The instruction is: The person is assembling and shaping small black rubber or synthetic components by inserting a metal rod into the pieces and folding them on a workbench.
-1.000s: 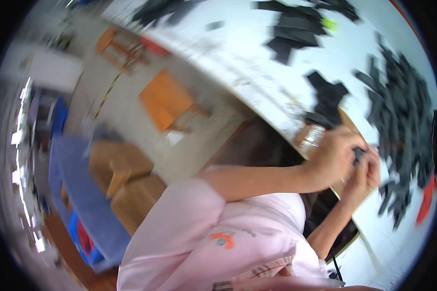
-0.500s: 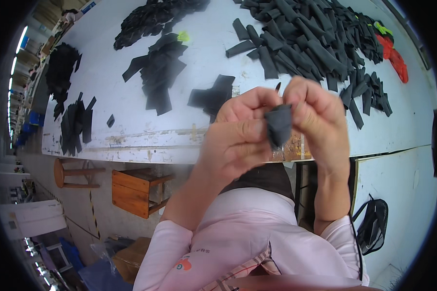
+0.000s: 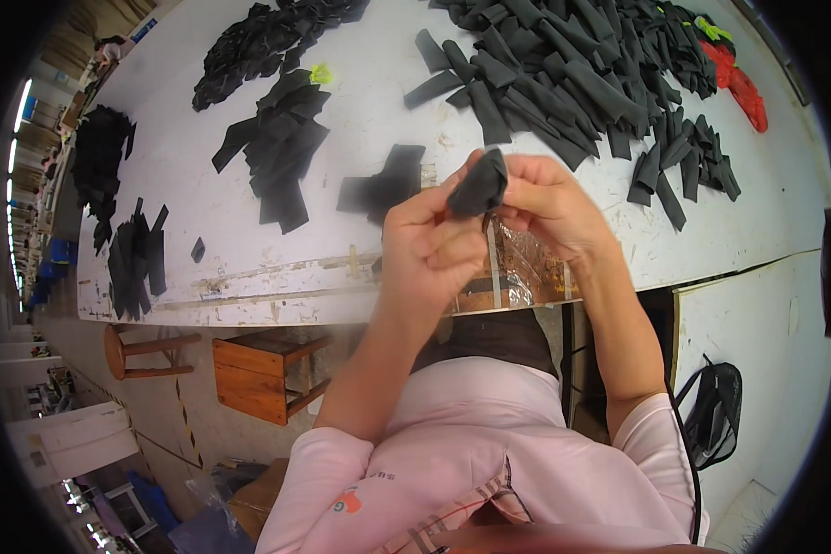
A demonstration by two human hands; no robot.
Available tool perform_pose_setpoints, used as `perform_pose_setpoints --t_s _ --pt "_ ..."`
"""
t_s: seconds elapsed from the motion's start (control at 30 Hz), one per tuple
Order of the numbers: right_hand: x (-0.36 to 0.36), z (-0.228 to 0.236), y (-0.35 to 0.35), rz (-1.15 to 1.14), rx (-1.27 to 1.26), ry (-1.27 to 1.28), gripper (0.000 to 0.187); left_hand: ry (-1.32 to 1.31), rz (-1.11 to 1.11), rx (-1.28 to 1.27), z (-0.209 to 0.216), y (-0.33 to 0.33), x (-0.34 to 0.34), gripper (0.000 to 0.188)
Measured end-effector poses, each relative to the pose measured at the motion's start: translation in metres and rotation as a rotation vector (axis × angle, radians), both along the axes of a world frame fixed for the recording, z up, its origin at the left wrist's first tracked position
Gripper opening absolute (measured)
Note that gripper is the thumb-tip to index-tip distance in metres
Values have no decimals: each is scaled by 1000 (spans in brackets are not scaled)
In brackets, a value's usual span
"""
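**One black piece in both hands above the surface edge**

Head view: I hold one folded piece of black fabric up in front of me, just above the near edge of the surface. My left hand has its grip pressed together on the lower side of the piece, thumb and fingers curled in around it. My right hand pinches the same piece from the other side, fingertips touching its right edge. The two hands nearly meet around it.

Counting what lies out: one big heap of black strips at the far right, too many to number; one smaller cluster of strips just beside it, toward the right edge; one flat stack of black pieces left of centre with a small yellow-green tag on its far end; one loose pile beyond that; one small black piece lying flat just beyond my left hand; two more dark piles far left. One red bundle sits at the far right corner.

The surface is white, scuffed and stained, with clear tape shiny along its near edge below my hands. Below the edge stand one wooden box stool and one round wooden stool on a grey floor. A black mesh bag lies to my right.
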State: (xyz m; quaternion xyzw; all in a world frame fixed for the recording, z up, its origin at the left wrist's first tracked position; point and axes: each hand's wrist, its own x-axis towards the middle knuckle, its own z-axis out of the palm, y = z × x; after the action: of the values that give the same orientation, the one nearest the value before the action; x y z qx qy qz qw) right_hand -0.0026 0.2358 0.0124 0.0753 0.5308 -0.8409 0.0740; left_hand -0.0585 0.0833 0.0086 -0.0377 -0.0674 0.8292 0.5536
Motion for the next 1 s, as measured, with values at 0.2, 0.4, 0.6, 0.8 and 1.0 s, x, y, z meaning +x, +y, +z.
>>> perform_pose_setpoints --t_s 0.2,0.4,0.6,0.8,1.0 --pt "-1 -13 3 163 31 15 23 458 106 -272 -16 -13 6 36" --pt "-2 -26 4 25 -33 99 22 1321 645 -896 -1 0 9 29" --pt "12 12 -7 -390 681 435 26 1693 939 -842 10 3 2 16" --pt "15 31 -8 -72 1555 599 17 1131 965 -734 5 0 16 9" --pt "20 -7 -6 -177 1319 528 16 1030 684 -630 9 15 21 10"
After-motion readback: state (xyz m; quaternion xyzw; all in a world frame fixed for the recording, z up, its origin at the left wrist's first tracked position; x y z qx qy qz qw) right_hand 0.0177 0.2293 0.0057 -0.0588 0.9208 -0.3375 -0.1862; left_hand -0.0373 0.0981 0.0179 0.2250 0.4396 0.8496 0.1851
